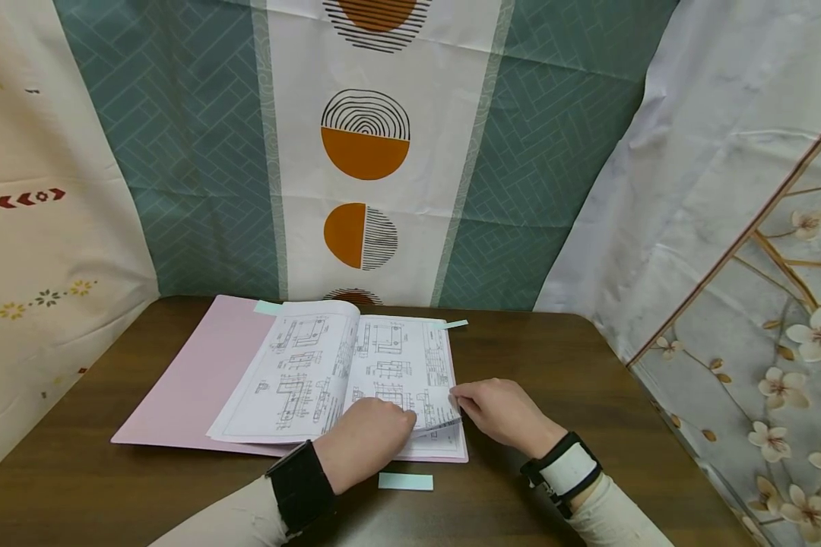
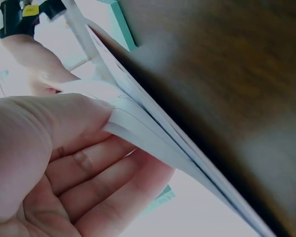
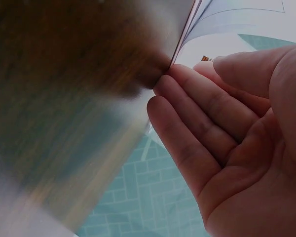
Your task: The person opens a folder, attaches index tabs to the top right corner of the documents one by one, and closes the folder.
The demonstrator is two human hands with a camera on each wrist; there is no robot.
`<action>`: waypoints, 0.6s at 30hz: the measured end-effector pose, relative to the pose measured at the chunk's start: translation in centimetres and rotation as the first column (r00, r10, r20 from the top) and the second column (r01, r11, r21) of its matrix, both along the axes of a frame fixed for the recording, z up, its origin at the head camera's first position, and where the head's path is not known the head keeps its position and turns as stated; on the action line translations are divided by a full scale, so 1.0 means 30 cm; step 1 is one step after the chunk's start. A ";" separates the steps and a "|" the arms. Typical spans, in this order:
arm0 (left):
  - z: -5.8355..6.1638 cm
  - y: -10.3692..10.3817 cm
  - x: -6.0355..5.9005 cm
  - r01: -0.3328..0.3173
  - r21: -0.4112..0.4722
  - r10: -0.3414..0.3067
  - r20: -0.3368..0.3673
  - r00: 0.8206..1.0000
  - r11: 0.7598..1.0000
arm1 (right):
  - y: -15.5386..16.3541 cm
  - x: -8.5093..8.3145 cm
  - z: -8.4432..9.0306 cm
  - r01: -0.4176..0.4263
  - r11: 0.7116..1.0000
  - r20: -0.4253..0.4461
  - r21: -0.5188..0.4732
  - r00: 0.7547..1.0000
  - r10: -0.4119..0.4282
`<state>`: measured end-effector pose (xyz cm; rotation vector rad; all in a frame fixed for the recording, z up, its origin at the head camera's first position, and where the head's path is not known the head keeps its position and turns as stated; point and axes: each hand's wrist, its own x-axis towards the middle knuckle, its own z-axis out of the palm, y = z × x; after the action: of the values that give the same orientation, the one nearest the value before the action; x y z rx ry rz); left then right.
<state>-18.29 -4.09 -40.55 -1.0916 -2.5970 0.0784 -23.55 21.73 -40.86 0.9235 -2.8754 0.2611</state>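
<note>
A booklet of technical drawings lies open in a pink folder [image 1: 178, 380], its left page [image 1: 294, 372] turned over to the left. My left hand [image 1: 368, 441] pinches the lower edge of the right-hand page [image 1: 410, 357] between thumb and fingers. In the left wrist view, the lifted page [image 2: 133, 116] bends away from the sheets beneath it. At that page's right edge is my right hand [image 1: 502, 410], holding the lower right corner area with its fingertips. The right wrist view shows the thumb [image 3: 251, 69] close to the forefinger, beside the curved page.
A pale green strip [image 1: 406, 482] lies on the brown table [image 1: 520, 349] before the folder. Similar strips stick out at the folder's top left [image 1: 267, 308] and the page's upper right [image 1: 455, 324]. Patterned cloth [image 1: 561, 152] hangs behind the table and at both sides.
</note>
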 end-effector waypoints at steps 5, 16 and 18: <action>0.000 -0.008 -0.012 -0.012 0.082 0.011 0.012 1.000 0.997 | 0.006 -0.005 -0.003 -0.001 1.000 0.011 -0.019 1.000 0.001; 0.010 -0.052 -0.031 -0.091 0.280 0.011 0.275 0.961 0.956 | 0.011 -0.014 -0.012 0.033 0.998 0.056 -0.060 0.998 -0.030; 0.012 -0.055 -0.032 -0.106 0.294 0.015 0.295 0.955 0.950 | 0.011 -0.014 -0.011 0.041 0.997 0.060 -0.064 0.997 -0.037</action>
<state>-19.24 -5.75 -40.18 -0.9684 -2.7704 -0.4933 -23.97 22.05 -41.18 0.8615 -2.9155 0.3823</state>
